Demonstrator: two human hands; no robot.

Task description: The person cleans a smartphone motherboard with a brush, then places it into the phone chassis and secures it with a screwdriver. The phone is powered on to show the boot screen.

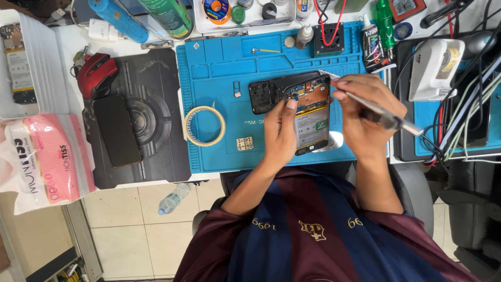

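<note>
My left hand (279, 130) grips an opened phone (312, 117) by its left edge, holding it above the blue work mat (214, 78). Its back is off, so the battery and orange circuit parts show. My right hand (365, 117) holds metal tweezers (365, 102), their tip resting at the phone's top right corner. A black back cover (263, 96) lies on the mat just left of the phone's top.
A roll of tape (204, 126) and a small chip (244, 143) lie on the mat. A dark phone (117, 130) rests on the black pad at left, beside a red mouse (96, 73). A glue tube (371, 47), a small fan (329, 39) and cables (464, 125) crowd the right.
</note>
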